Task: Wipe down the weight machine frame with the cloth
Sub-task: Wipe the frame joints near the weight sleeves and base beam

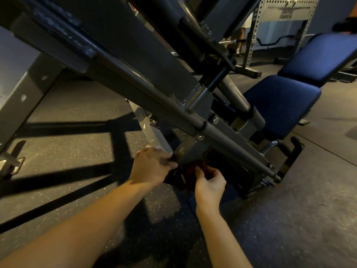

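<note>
While the left hand (152,165) curls its fingers over the low end of the weight machine frame (146,80), likely bracing the reach, the right hand (209,183) pinches the dark red cloth (184,176), bunched just beneath that end. It is probably being regathered before wiping.

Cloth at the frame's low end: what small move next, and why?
Probably press the dark red cloth up against the frame and rub. The right hand pinches it bunched just below the frame's low end, while the left hand grips the frame's edge beside it.
</note>
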`<control>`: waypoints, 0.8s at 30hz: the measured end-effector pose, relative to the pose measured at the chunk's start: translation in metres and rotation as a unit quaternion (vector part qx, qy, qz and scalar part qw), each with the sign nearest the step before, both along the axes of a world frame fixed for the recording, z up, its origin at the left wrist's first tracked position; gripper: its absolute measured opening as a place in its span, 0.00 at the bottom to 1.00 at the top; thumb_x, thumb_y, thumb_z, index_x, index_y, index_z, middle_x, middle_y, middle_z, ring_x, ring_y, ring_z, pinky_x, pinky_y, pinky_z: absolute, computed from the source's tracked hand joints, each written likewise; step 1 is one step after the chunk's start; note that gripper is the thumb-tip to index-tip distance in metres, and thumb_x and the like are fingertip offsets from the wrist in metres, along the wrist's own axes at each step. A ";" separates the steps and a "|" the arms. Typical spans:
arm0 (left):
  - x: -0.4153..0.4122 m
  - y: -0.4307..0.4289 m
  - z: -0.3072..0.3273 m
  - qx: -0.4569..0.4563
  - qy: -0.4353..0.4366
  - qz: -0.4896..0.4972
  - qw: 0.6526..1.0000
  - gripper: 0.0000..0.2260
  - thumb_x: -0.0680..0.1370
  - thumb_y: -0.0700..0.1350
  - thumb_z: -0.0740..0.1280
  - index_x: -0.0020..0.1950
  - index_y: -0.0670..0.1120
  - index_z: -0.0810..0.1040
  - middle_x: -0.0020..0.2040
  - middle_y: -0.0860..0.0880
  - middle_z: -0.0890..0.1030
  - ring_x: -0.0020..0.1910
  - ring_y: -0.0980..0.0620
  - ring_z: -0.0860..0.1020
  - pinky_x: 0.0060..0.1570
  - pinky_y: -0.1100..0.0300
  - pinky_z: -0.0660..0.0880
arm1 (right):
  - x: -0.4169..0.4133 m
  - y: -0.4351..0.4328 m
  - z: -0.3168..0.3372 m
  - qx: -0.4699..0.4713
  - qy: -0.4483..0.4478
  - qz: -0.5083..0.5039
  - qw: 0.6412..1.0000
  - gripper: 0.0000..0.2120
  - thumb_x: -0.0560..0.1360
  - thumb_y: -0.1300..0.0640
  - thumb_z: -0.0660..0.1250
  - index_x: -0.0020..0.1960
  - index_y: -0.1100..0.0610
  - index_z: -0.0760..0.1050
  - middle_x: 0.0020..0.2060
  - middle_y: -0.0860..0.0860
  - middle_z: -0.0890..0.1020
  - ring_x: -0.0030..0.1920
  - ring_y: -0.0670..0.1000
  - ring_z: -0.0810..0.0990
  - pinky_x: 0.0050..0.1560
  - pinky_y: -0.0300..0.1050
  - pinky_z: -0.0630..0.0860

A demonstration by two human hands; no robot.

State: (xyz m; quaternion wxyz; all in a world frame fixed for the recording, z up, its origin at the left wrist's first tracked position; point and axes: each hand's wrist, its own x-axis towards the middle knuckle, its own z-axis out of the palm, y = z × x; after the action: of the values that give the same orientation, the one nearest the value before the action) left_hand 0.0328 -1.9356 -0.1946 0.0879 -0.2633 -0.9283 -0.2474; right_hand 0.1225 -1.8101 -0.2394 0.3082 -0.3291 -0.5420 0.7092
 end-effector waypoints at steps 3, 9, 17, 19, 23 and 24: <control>-0.002 -0.001 0.001 0.003 -0.001 -0.018 1.000 0.08 0.78 0.49 0.71 0.57 0.56 0.83 0.52 0.58 0.77 0.53 0.58 0.75 0.58 0.56 0.75 | -0.007 0.008 0.022 0.051 0.059 -0.018 0.997 0.09 0.78 0.56 0.71 0.57 0.50 0.78 0.52 0.47 0.84 0.54 0.42 0.83 0.56 0.43 0.81; -0.005 -0.008 0.011 0.031 -0.067 -0.066 0.995 0.10 0.79 0.46 0.72 0.60 0.54 0.82 0.53 0.60 0.76 0.53 0.62 0.75 0.55 0.66 0.71 | 0.008 -0.015 -0.003 0.078 0.020 0.087 0.993 0.10 0.78 0.59 0.71 0.55 0.46 0.75 0.52 0.44 0.82 0.53 0.36 0.81 0.52 0.34 0.79; -0.004 -0.014 0.005 0.024 -0.041 -0.077 0.996 0.12 0.78 0.46 0.72 0.61 0.53 0.82 0.56 0.57 0.78 0.55 0.59 0.76 0.58 0.61 0.73 | 0.000 -0.008 0.014 0.095 0.043 -0.001 0.995 0.11 0.78 0.56 0.71 0.57 0.46 0.75 0.54 0.44 0.82 0.58 0.41 0.80 0.57 0.39 0.78; -0.004 -0.013 0.004 0.042 -0.060 -0.068 0.995 0.13 0.78 0.46 0.73 0.62 0.52 0.82 0.55 0.58 0.78 0.54 0.62 0.76 0.57 0.63 0.72 | 0.007 -0.031 -0.004 0.096 0.005 0.048 0.994 0.13 0.78 0.57 0.71 0.60 0.48 0.75 0.56 0.44 0.81 0.59 0.42 0.80 0.61 0.43 0.79; -0.004 -0.013 0.000 0.053 -0.072 -0.062 0.994 0.15 0.78 0.46 0.73 0.64 0.54 0.80 0.54 0.62 0.75 0.54 0.64 0.75 0.51 0.71 0.67 | 0.021 -0.045 -0.025 0.137 -0.074 0.161 0.975 0.13 0.78 0.58 0.71 0.58 0.43 0.75 0.52 0.41 0.81 0.53 0.35 0.79 0.62 0.44 0.78; -0.005 -0.013 0.000 0.055 -0.072 -0.065 0.994 0.14 0.78 0.46 0.73 0.64 0.54 0.80 0.54 0.62 0.75 0.53 0.64 0.75 0.50 0.72 0.66 | 0.017 -0.038 -0.019 0.138 -0.053 0.131 0.980 0.13 0.78 0.57 0.72 0.57 0.44 0.75 0.51 0.41 0.82 0.52 0.35 0.80 0.60 0.40 0.79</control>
State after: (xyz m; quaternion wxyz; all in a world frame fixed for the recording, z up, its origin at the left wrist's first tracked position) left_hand 0.0280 -1.9486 -0.1951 0.0188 -0.2989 -0.8983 -0.3215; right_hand 0.1398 -1.8480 -0.2586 0.2263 -0.2470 -0.6882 0.6436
